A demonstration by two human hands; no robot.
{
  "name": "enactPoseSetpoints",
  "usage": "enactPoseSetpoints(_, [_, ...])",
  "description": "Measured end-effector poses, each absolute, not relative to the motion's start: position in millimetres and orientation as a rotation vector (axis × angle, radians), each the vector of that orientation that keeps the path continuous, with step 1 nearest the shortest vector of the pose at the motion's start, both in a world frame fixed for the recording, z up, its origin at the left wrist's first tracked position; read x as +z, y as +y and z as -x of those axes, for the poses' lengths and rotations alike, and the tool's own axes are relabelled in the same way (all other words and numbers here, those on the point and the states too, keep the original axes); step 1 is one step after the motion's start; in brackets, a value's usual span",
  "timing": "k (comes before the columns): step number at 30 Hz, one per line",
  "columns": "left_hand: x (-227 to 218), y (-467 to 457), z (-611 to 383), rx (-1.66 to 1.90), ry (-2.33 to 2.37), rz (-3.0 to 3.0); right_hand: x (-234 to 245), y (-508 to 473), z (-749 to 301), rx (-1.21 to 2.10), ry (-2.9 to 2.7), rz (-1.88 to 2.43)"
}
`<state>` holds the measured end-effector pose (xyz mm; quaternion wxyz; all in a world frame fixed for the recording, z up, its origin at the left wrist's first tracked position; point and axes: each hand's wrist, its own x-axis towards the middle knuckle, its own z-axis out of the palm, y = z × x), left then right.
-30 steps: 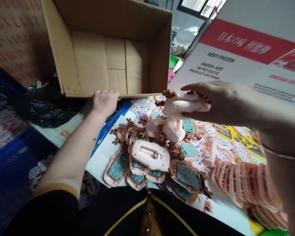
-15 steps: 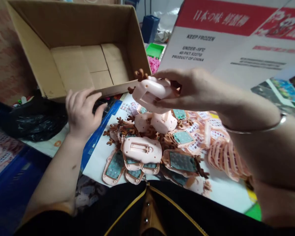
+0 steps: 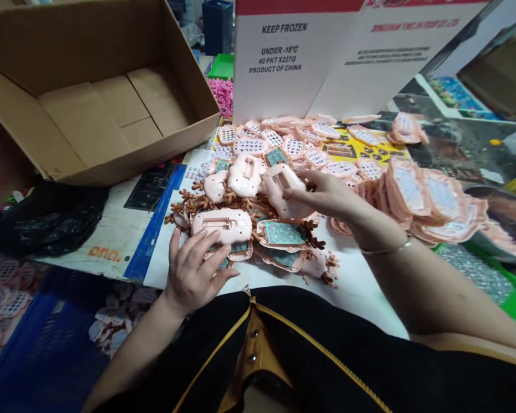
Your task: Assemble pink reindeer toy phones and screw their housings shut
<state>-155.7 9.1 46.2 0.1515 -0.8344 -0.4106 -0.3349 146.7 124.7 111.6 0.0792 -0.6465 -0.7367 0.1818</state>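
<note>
My right hand [image 3: 333,195] grips a pale pink plastic toy casing [image 3: 286,180], thumb and fingers at its right side. The recessed battery bay faces up, and the casing is low over the pile, against or just above it. My left hand [image 3: 198,267] has its fingers spread at the lower edge of another pink casing [image 3: 239,225]; whether it presses on it I cannot tell. Beneath and around lie casings with brown antlers and green circuit boards [image 3: 286,234]. One more back-up casing [image 3: 245,175] rests at the top of the pile.
An open cardboard box [image 3: 189,135] stands at the back left, a white printed carton [image 3: 279,86] behind the pile. Pink front shells with button holes [image 3: 292,146] are spread at the back; stacked shells [image 3: 406,189] stand on the right. A blue crate [image 3: 38,344] is at lower left.
My right hand has lowered its casing from the air to the pile. My left hand has moved from beside the cardboard box down to the front casing. The view has shifted right.
</note>
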Motion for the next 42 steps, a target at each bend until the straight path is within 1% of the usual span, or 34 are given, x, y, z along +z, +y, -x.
enactPoseSetpoints(3, [42.9,4.2,151.9,-1.012,-1.128,2.352,102.6,121.5,-144.3,0.492,-2.101,2.020])
enactPoseSetpoints(9, [38.6,-7.0,142.9,-0.969,-1.140,2.368,75.9,137.9,-145.8,0.421,-1.874,1.695])
enactPoseSetpoints(13, [32.0,-11.8,121.2,-0.872,-1.042,2.494,53.6,153.6,-149.4,0.378,-1.750,1.661])
enactPoseSetpoints(17, [31.2,-9.2,98.3,-0.817,-0.991,2.599,48.4,148.9,-153.3,0.337,-1.791,1.613])
enactPoseSetpoints(22, [57.9,18.7,63.9,-0.665,-1.148,2.661,50.3,134.4,-152.0,0.300,-1.772,1.466])
enactPoseSetpoints(26, [95.4,70.1,34.0,-0.466,-1.412,2.625,43.7,141.0,-147.0,0.544,-1.614,1.270])
enactPoseSetpoints(29, [115.4,108.1,21.0,-0.134,-1.357,2.701,35.1,147.5,-143.3,0.736,-1.449,1.142])
enactPoseSetpoints(31, [121.6,124.3,17.7,0.003,-1.282,2.712,28.1,148.5,-141.4,0.787,-1.361,1.108])
enactPoseSetpoints(37, [124.7,137.6,22.7,0.075,-1.093,2.598,8.8,146.7,-143.3,0.721,-1.197,1.182])
enactPoseSetpoints(42, [135.7,148.5,33.6,0.036,-1.062,2.641,6.4,151.5,-151.0,0.644,-1.082,1.195])
